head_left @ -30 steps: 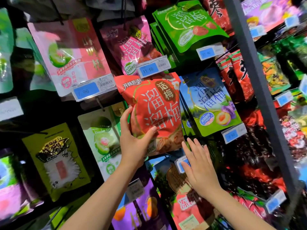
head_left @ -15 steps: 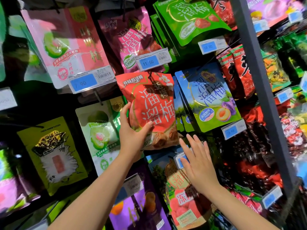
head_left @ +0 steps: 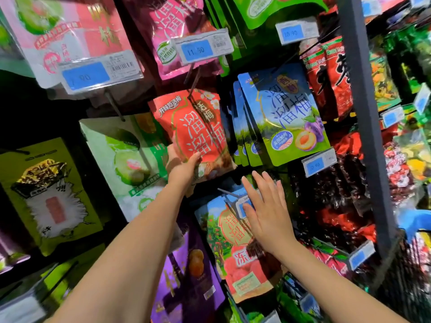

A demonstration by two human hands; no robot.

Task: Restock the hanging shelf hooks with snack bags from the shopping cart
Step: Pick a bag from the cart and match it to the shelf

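My left hand (head_left: pixel 184 167) grips the lower left corner of an orange-red snack bag (head_left: pixel 198 127), thumb on its front. The bag's top is up against a dark metal hook (head_left: pixel 194 83) that slants down under the 11.50 price tag (head_left: pixel 203 48). My right hand (head_left: pixel 264 206) is spread flat with straight fingers over a small price tag (head_left: pixel 242 202) on the hook below, in front of a bag with a red fruit picture (head_left: pixel 233 243). It holds nothing.
Blue-green bags (head_left: pixel 284 113) hang right of the orange-red bag, a pale green bag (head_left: pixel 121 155) to its left, a purple bag (head_left: pixel 189 271) below. A grey upright post (head_left: pixel 366 117) divides the shelving. A blue cart handle (head_left: pixel 415 220) and dark mesh show at the right edge.
My left hand has pushed the orange-red bag further back toward the shelf, along the hook under the 11.50 tag. My right hand stays over the lower price tag.
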